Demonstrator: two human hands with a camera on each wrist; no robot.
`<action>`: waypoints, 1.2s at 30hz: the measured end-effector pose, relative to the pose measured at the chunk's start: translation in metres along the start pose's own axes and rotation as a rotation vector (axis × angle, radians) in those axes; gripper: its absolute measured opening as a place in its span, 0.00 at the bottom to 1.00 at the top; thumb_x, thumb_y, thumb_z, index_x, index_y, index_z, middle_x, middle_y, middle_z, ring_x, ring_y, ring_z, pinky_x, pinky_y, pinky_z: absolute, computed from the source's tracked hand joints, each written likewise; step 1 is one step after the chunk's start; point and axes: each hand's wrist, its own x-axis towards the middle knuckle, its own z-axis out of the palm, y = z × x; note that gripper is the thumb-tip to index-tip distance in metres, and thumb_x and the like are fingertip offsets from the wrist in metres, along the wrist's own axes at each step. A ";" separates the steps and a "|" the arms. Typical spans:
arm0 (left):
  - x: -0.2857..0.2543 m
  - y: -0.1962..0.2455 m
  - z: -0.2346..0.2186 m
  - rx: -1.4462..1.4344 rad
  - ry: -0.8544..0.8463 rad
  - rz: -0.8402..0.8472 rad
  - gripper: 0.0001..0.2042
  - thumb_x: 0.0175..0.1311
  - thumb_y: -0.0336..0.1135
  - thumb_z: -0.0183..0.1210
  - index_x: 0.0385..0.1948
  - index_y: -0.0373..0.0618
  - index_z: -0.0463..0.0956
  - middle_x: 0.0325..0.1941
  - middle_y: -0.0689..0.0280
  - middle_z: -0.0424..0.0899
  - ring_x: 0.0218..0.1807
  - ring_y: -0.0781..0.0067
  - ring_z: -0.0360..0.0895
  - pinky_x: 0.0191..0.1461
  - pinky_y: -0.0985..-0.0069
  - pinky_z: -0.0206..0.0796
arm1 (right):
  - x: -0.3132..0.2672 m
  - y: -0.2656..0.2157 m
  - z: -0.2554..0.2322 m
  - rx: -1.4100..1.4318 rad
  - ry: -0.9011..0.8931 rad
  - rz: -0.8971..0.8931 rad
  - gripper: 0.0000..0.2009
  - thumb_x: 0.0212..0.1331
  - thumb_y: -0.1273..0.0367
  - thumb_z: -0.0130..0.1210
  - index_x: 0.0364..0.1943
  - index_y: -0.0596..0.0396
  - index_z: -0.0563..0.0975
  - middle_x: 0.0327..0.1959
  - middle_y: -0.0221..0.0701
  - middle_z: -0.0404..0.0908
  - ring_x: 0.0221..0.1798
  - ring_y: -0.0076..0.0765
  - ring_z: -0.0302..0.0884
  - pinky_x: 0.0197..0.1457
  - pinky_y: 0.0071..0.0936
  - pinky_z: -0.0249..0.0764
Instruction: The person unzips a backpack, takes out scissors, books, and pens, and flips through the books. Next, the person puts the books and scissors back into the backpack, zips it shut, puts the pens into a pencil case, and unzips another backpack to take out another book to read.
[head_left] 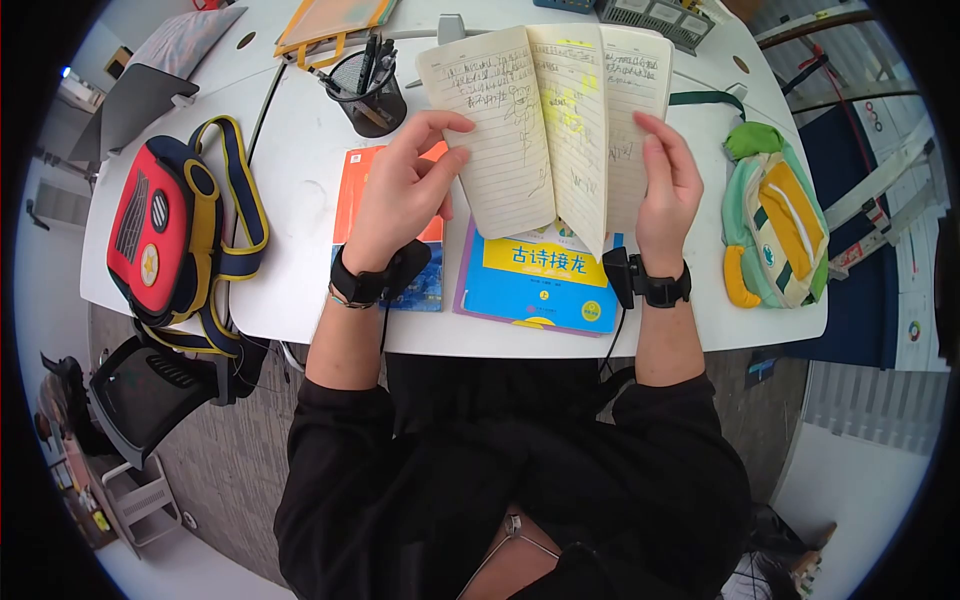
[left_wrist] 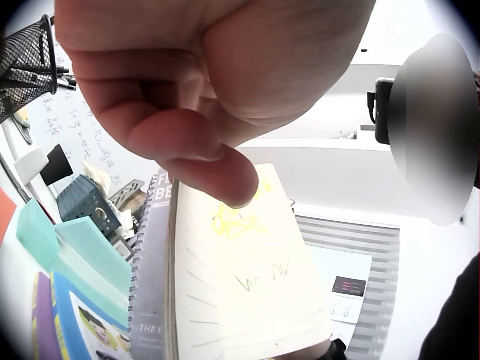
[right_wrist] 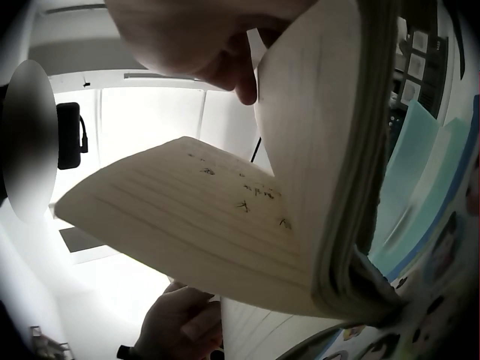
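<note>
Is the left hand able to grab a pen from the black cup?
Probably yes: the cup is near the left hand and its pens stick up, but that hand must leave the notebook.

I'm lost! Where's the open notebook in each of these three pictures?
Head: the open notebook is at upper middle.
Left wrist: lower middle.
Right wrist: large, across the middle and right of centre.
Shared landmark: the left hand, left of centre in head, top in left wrist, bottom, left of centre, in right wrist.
</note>
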 end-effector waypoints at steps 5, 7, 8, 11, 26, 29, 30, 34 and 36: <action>0.000 0.002 -0.001 0.007 -0.008 -0.008 0.11 0.64 0.24 0.54 0.47 0.40 0.71 0.50 0.58 0.82 0.16 0.84 0.72 0.18 0.85 0.62 | -0.001 -0.004 0.001 -0.061 -0.197 -0.272 0.15 0.65 0.67 0.52 0.49 0.64 0.77 0.41 0.35 0.77 0.47 0.30 0.75 0.54 0.24 0.69; 0.000 0.002 -0.001 0.008 -0.003 -0.009 0.11 0.64 0.24 0.53 0.47 0.40 0.70 0.50 0.58 0.82 0.16 0.84 0.72 0.18 0.85 0.62 | -0.004 -0.004 0.004 -0.322 -0.225 -0.245 0.15 0.64 0.67 0.55 0.47 0.67 0.78 0.40 0.34 0.76 0.44 0.31 0.75 0.50 0.23 0.70; 0.000 0.002 -0.001 0.008 0.002 -0.009 0.11 0.64 0.24 0.53 0.47 0.40 0.70 0.50 0.58 0.82 0.16 0.85 0.72 0.18 0.84 0.63 | -0.005 -0.004 0.004 -0.321 -0.224 -0.245 0.15 0.64 0.67 0.55 0.47 0.67 0.78 0.40 0.34 0.76 0.44 0.31 0.75 0.50 0.23 0.70; 0.000 0.003 -0.003 -0.023 0.032 -0.001 0.11 0.64 0.23 0.52 0.47 0.40 0.71 0.50 0.57 0.81 0.16 0.84 0.72 0.18 0.84 0.63 | -0.008 -0.003 0.002 -0.160 -0.178 -0.002 0.13 0.64 0.69 0.54 0.43 0.68 0.79 0.39 0.34 0.76 0.40 0.26 0.75 0.43 0.21 0.71; 0.009 -0.006 -0.020 0.196 0.294 -0.008 0.12 0.63 0.22 0.47 0.47 0.38 0.73 0.44 0.59 0.80 0.16 0.79 0.74 0.19 0.81 0.66 | -0.010 0.003 0.001 -0.093 -0.119 -0.024 0.12 0.63 0.70 0.55 0.41 0.69 0.80 0.34 0.30 0.76 0.28 0.15 0.67 0.29 0.15 0.62; 0.009 -0.006 -0.020 0.197 0.296 -0.007 0.12 0.63 0.22 0.47 0.47 0.38 0.73 0.44 0.59 0.80 0.16 0.79 0.74 0.19 0.81 0.66 | -0.010 0.004 0.002 -0.093 -0.120 -0.025 0.12 0.63 0.71 0.55 0.41 0.69 0.80 0.34 0.30 0.76 0.28 0.15 0.67 0.28 0.16 0.62; 0.009 -0.006 -0.020 0.197 0.294 -0.009 0.12 0.63 0.22 0.47 0.47 0.39 0.72 0.44 0.59 0.80 0.16 0.79 0.74 0.19 0.81 0.66 | -0.010 0.004 0.002 -0.086 -0.114 -0.040 0.12 0.63 0.71 0.55 0.40 0.70 0.80 0.34 0.30 0.76 0.28 0.15 0.67 0.28 0.16 0.62; 0.009 -0.005 -0.019 0.204 0.292 -0.012 0.12 0.63 0.22 0.47 0.47 0.39 0.72 0.44 0.59 0.80 0.16 0.79 0.74 0.19 0.81 0.66 | -0.010 0.004 0.002 -0.100 -0.107 -0.042 0.11 0.63 0.71 0.54 0.40 0.70 0.79 0.33 0.30 0.76 0.28 0.16 0.68 0.29 0.16 0.63; 0.009 -0.005 -0.019 0.206 0.296 -0.014 0.12 0.63 0.22 0.47 0.47 0.39 0.73 0.43 0.60 0.80 0.16 0.79 0.73 0.19 0.81 0.65 | -0.010 0.005 0.001 -0.100 -0.109 -0.043 0.11 0.63 0.71 0.54 0.40 0.70 0.79 0.32 0.30 0.75 0.28 0.16 0.68 0.29 0.16 0.63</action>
